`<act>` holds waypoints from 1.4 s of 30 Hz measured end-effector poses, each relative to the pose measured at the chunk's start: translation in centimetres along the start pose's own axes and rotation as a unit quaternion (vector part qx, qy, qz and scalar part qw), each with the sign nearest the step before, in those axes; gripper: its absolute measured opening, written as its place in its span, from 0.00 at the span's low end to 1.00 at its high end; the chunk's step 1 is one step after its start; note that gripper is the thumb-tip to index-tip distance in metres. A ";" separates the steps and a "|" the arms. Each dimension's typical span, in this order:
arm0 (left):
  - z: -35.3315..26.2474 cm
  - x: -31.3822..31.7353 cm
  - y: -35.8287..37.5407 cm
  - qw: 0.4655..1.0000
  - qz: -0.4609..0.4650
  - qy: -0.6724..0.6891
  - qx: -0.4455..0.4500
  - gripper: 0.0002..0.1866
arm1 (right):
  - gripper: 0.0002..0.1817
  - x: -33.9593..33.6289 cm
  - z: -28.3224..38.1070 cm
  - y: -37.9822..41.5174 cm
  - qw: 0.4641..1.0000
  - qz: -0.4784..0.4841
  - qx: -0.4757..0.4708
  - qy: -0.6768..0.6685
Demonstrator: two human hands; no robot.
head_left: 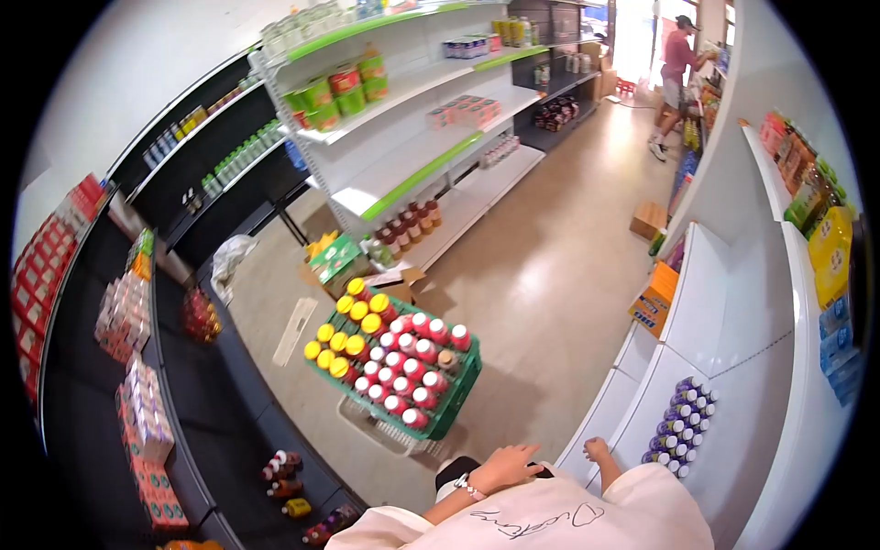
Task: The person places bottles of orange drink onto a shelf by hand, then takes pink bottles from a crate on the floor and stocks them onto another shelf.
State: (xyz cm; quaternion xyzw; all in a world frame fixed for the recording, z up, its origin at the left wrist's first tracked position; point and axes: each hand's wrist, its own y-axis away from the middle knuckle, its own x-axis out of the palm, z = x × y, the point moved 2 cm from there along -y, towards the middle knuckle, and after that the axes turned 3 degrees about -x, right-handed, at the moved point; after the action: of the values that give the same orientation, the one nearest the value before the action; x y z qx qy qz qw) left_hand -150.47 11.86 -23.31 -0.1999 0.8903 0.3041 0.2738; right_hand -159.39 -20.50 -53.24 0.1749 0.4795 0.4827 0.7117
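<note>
My left hand [504, 467] is in front of my body at the hem of my pale shirt [541, 513], palm down, fingers stretched out and holding nothing; something black shows beneath it. My right hand [598, 449] hangs at my right side with its fingers curled in and nothing visible in them. It is closest to the white lower shelf [628, 403], where rows of purple bottles with white caps [680, 426] stand. Ahead of me, a green crate [458, 394] is packed with red bottles with white caps [403, 367] and yellow-capped bottles [353, 321].
Beneath the green crate is a pale basket [385, 426]. Open cartons [403, 280] lie behind it. An orange box [654, 298] sits on the right shelf's far end. Dark shelving [220, 394] with packs and bottles runs along my left. A person [676, 78] stands far down the aisle.
</note>
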 end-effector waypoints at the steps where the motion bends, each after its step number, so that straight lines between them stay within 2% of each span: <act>1: -0.2 -0.2 -1.3 0.999 -0.019 -0.030 0.022 0.34 | 0.13 -0.5 -0.2 -0.7 1.000 0.007 0.002 -0.013; 4: -0.3 -2.1 -4.3 0.997 0.046 -0.065 0.013 0.33 | 0.13 0.4 0.1 -0.5 0.998 0.016 0.016 -0.054; 6: 0.0 -3.8 -5.9 0.999 0.022 -0.045 0.020 0.32 | 0.14 2.0 0.2 -1.3 0.997 0.034 0.024 -0.068; 7: 0.7 -4.6 -7.0 0.999 0.014 -0.045 0.017 0.32 | 0.15 3.1 -0.5 -2.5 0.993 0.106 -0.055 -0.001; 9: 1.7 -7.0 -9.6 0.999 0.006 -0.046 0.006 0.33 | 0.17 4.7 -1.3 -6.0 0.937 0.239 -0.218 0.130; 12: 5.1 -9.0 -14.2 0.997 0.011 -0.063 -0.033 0.34 | 0.18 -0.6 7.7 -2.8 0.960 0.246 -0.008 0.135; 15: 7.2 -13.1 -19.8 0.995 0.048 -0.061 -0.062 0.36 | 0.19 -3.1 10.2 -9.1 0.994 0.107 0.020 0.013; 16: 7.0 -15.0 -21.4 0.994 0.063 -0.058 -0.070 0.36 | 0.18 -4.3 12.1 -10.9 0.994 0.105 0.024 0.025; 19: 6.7 -20.5 -27.2 0.999 -0.045 -0.031 0.001 0.33 | 0.16 -8.0 16.7 -16.8 0.991 0.125 0.043 0.033; 21: 6.3 -24.0 -30.9 0.994 -0.099 -0.032 0.015 0.31 | 0.15 -7.7 15.8 -27.7 0.975 0.107 -0.151 0.126; 25: 5.7 -29.8 -35.4 0.982 -0.110 -0.153 0.010 0.29 | 0.15 -10.5 28.8 -27.8 0.987 0.022 -0.157 0.001; 28: 5.1 -33.3 -38.3 0.982 -0.145 -0.108 0.052 0.29 | 0.16 -10.4 35.3 -27.9 0.975 0.050 -0.115 -0.182; 31: 6.5 -35.2 -41.1 0.994 -0.085 -0.068 0.029 0.32 | 0.17 -9.1 36.5 -31.1 0.979 0.052 -0.080 -0.178; 33: 8.5 -36.0 -43.3 0.999 -0.030 -0.039 -0.010 0.33 | 0.18 -10.5 36.8 -33.3 0.985 0.148 -0.071 0.057; 36: 11.3 -38.1 -46.9 0.997 0.018 -0.025 -0.068 0.36 | 0.14 -12.3 36.1 -38.7 0.981 0.172 0.076 0.052; 37: 12.3 -39.0 -48.6 0.997 0.015 -0.005 -0.073 0.38 | 0.14 -13.5 37.8 -40.7 0.982 0.163 0.086 0.047; 38: 13.0 -39.5 -49.7 0.996 0.001 0.011 -0.087 0.38 | 0.14 -14.6 39.7 -42.8 0.983 0.158 0.090 0.043; 40: 11.8 -45.4 -52.1 0.993 -0.037 0.033 -0.108 0.37 | 0.15 -16.8 44.9 -47.6 0.988 0.136 0.064 0.038; 42: 11.6 -49.8 -54.9 0.992 -0.075 0.047 -0.093 0.35 | 0.15 -18.1 50.4 -52.6 0.992 0.116 0.013 0.038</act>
State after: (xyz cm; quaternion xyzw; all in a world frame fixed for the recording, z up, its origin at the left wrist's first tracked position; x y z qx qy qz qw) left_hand -79.20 -11.55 -24.38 -0.3048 0.8526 0.3540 0.2342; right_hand -90.48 -50.03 -57.26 0.2204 0.4888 0.5617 0.6300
